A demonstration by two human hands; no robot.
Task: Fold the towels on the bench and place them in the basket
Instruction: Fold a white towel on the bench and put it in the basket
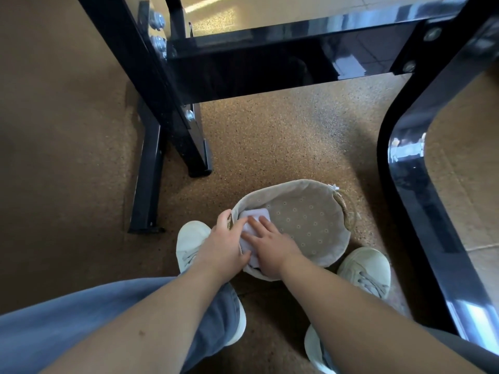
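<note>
An oval basket (pixel 318 184) with a beige dotted cloth lining stands on the floor between my feet. A folded white towel (pixel 255 214) lies inside it against the left wall. My right hand (pixel 270 244) lies flat on the towel with its fingers spread, pressing it down. My left hand (pixel 225 245) is at the basket's left rim, fingers curled over the edge and thumb touching the towel's near side. Both hands cover much of the towel.
The black metal bench frame (pixel 270 63) rises just beyond the basket, with a leg (pixel 194 147) to the left and a curved black bar (pixel 421 211) to the right. My white shoes (pixel 364 271) flank the basket on a speckled brown floor (pixel 270 136).
</note>
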